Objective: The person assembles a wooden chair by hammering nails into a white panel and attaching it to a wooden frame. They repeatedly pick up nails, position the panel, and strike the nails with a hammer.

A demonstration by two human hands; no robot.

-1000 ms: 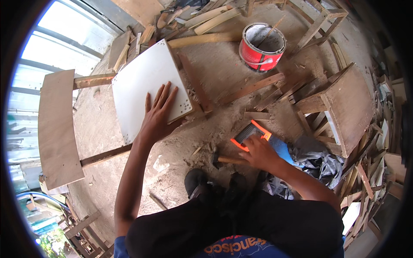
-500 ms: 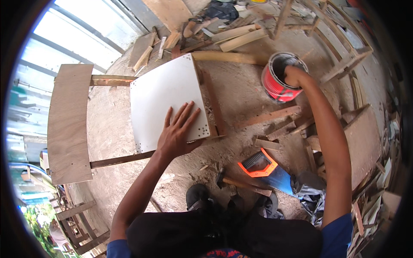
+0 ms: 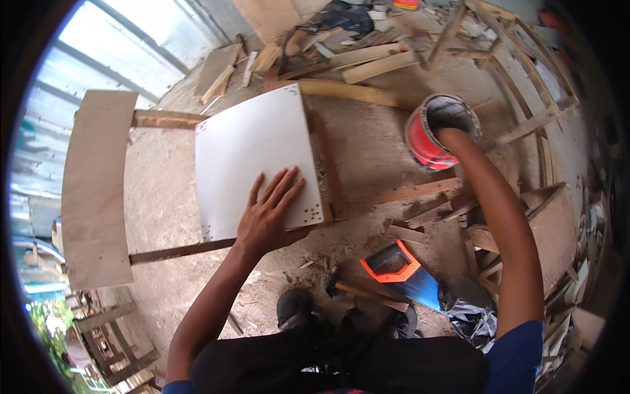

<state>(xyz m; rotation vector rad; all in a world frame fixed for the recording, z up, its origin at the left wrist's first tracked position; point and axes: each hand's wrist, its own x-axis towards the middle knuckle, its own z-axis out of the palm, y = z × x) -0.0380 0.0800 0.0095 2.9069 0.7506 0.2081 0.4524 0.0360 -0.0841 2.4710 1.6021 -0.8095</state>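
Observation:
My left hand (image 3: 268, 213) lies with fingers spread on a white square panel (image 3: 246, 148), near its lower right corner. Clusters of small dark dots mark the panel's corners. It rests over a wooden frame, whose near rail (image 3: 184, 251) runs left to a plywood strip (image 3: 98, 190). On the right, my right hand (image 3: 453, 139) reaches down into a red tin bucket (image 3: 419, 134) with a grey, smeared inside. The bucket's wall hides those fingers and whatever they touch.
An orange-handled handsaw (image 3: 392, 262) and a hammer (image 3: 361, 290) lie near my feet, beside a black plastic bag (image 3: 471, 312). Wood offcuts (image 3: 380, 65) litter the back and right. A bare wooden frame (image 3: 518, 118) stands at the far right; corrugated sheeting (image 3: 125, 46) is at the left.
My right hand has sunk deeper into the bucket, its fingers and knuckles now hidden. My left hand stays flat on the panel. The view has shifted slightly.

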